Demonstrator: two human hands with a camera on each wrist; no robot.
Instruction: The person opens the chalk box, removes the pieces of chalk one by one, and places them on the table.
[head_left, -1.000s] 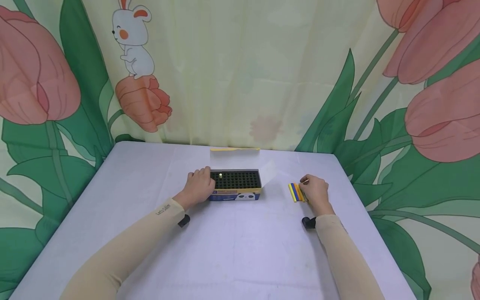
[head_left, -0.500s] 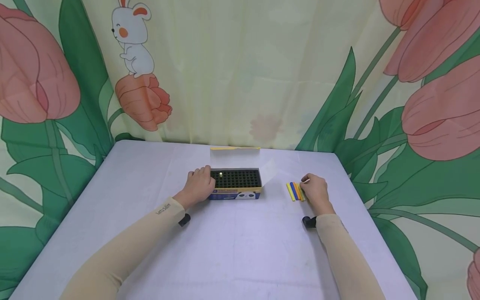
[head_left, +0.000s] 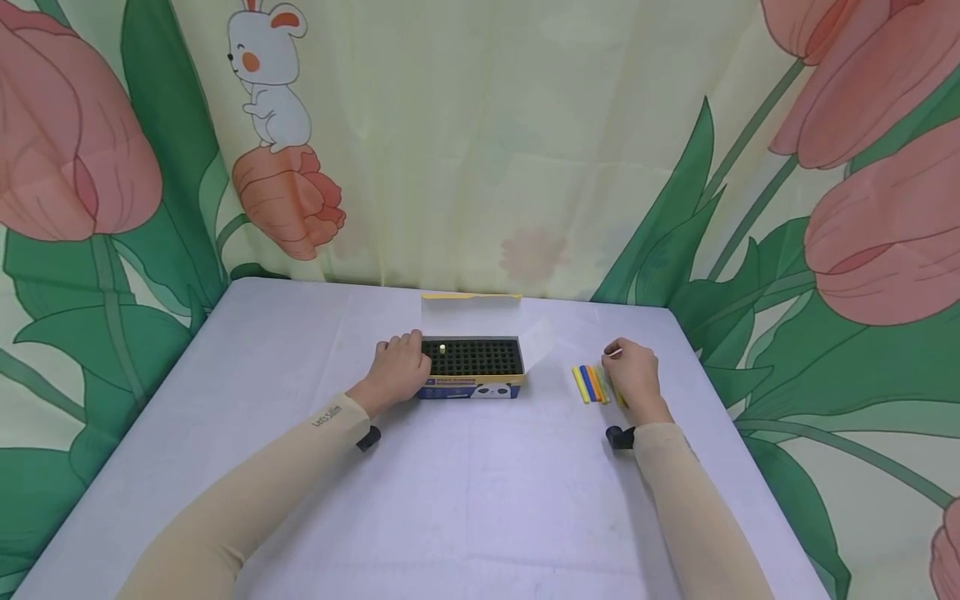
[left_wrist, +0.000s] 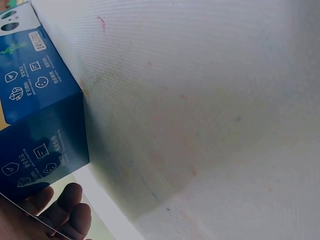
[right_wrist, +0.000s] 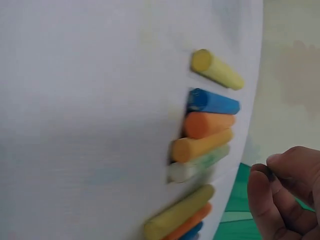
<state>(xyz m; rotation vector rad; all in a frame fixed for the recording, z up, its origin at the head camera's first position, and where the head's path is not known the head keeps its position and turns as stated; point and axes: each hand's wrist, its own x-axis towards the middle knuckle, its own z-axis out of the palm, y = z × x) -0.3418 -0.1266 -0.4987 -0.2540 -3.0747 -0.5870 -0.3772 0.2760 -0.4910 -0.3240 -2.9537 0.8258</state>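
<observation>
In the head view my left hand (head_left: 397,368) grips the left end of a blue and yellow chalk box (head_left: 493,390) with a panda on its front. Its lid stands open, and a pale chalk stick (head_left: 442,349) stands in one hole of the black holed insert (head_left: 480,358). My right hand (head_left: 636,379) is beside a row of coloured chalk sticks (head_left: 589,385), fingers bent, thumb and index tips together. A small bright streak shows at those tips; I cannot tell whether it is chalk. In the right wrist view a blue stick (right_wrist: 215,101) lies by an orange one (right_wrist: 207,125).
A white cloth covers the table (head_left: 480,500), with a printed tulip curtain (head_left: 480,167) behind it. The box's lid flap (head_left: 471,312) rises at the back and a white side flap (head_left: 536,343) sticks out right. A camera (head_left: 619,440) sits at the right wrist.
My right fingertips have risen slightly, and a gap has opened between the chalk sticks near them. The row sits a little further left than a second ago. My left hand stays on the box.
</observation>
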